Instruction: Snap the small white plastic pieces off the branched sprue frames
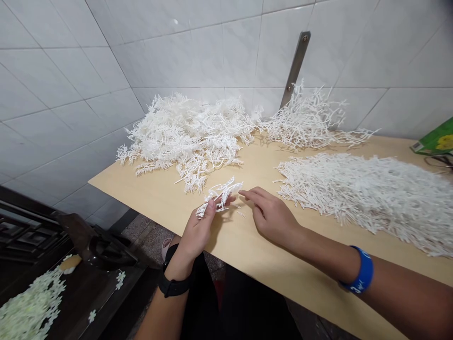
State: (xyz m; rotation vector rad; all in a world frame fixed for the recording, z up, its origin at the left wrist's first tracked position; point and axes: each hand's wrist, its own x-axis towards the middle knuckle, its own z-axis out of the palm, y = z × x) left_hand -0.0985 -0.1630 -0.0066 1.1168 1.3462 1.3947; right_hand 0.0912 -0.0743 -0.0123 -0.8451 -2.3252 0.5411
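My left hand [201, 226] is closed on a white branching sprig [222, 193], its thumb on top, above the front edge of the table. To its right, my right hand [271, 212] reaches toward the sprig's right end, index finger stretched out. Whether its fingertip touches the sprig is hard to tell. A few small white bits [240, 213] lie on the table between the hands. Behind them is a large heap of feathery white sprigs [184, 130]. Thinner white stems [306, 123] lie in a looser pile at the back, and a wide pile of short white pieces [368, 189] is at the right.
The light wooden table [141, 189] stands against a tiled wall with a metal bracket [295, 71]. A green packet [437, 138] is at the far right. At the lower left, a dark wooden seat [92, 288] holds pale green flower pieces [33, 307].
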